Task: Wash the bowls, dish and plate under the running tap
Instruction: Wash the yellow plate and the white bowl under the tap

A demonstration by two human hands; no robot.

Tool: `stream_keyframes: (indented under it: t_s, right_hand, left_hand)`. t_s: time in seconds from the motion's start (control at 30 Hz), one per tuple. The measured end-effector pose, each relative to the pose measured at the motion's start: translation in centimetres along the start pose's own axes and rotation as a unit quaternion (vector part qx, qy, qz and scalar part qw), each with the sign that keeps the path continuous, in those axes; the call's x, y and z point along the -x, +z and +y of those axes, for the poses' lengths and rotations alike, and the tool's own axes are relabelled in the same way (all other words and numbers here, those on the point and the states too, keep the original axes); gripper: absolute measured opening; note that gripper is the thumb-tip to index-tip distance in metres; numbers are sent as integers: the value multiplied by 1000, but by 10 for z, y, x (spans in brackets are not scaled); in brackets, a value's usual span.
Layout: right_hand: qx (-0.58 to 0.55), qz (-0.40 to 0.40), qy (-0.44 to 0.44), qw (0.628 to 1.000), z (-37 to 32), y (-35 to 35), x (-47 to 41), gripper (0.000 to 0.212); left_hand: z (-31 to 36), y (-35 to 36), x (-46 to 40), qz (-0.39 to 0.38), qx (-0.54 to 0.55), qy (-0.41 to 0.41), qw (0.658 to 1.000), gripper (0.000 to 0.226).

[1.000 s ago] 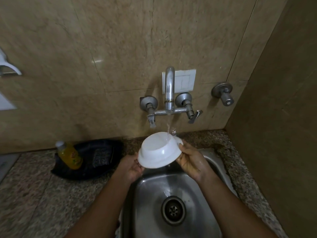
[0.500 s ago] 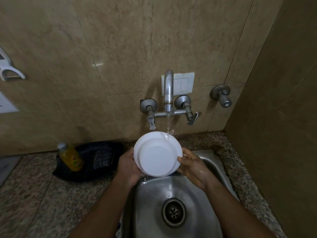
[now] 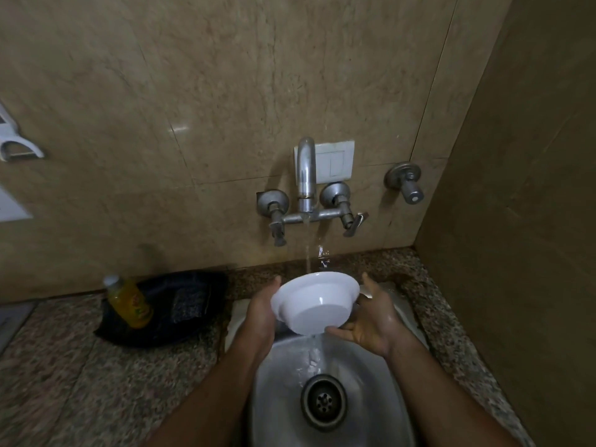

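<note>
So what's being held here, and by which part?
A white bowl, tipped under the tap: left hand on its left rim, right hand cradling its right side and base.

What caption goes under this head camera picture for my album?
Two bare hands, left hand and right hand, tilt a white plastic bowl under the running steel tap.

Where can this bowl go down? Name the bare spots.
Bare counter in front of the black bag and bottle, left of the sink. A narrow strip lies right of the sink. The basin is crowded by both hands and the bowl.
</note>
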State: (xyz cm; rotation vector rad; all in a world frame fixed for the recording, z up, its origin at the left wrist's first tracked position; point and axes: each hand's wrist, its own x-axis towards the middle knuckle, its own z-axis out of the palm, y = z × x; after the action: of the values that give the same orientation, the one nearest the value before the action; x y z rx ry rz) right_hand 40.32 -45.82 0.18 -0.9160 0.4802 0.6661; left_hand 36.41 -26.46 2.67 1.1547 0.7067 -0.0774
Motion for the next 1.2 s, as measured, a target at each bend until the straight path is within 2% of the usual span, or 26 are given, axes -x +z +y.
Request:
stream_keyframes:
  t_s: [0.1,0.17,0.27,0.37,0.43,0.6,0.7,0.8,0.9,1.0,1.1,1.2]
  right_hand:
    - [-12,8,-32,999,1,8,2,40]
    - [-26,10,-69,997,5,10,-1,31]
    - [-33,48,-116,992,8,9,-8,54]
    - [-13,53,-144,988,10,4,-10,62]
    - [-9,37,-146,989,12,0,-12,71]
    - [-7,4,-143,990,13,-10,-11,69]
    - [60,33,-181,981,3,-7,-11,51]
    - [167,108,-285,938,-23,7,-16,29]
    - [322,128,-373,861,-54,23,-13,33]
    - [443,134,-391,796,-75,41,-1,23]
    - [518,189,-407,729,-84,51,7,34]
    - [566,227,-413,676,-90,54,8,36]
  left_hand:
    - [-2,2,-6,36,-17,7,999,33]
    - [2,6,-6,8,-42,42,998,17]
    - [7,6,-9,-14,-29,21,999,47]
    - [7,-1,-5,-44,-62,-48,996,28]
    - [6,-6,-6,-44,-80,-73,993,31]
    - [4,-15,-10,-72,-145,-90,983,23]
    - [5,-13,-11,-92,-155,-53,982,22]
    - [11,-7,-14,-101,-139,11,985,23]
    - [12,-1,-13,-95,-132,37,986,21]
    - [8,5,-14,-96,-90,49,990,23]
    - [2,10,-18,-100,-71,67,990,27]
    - [-3,14,-22,-101,-61,87,989,29]
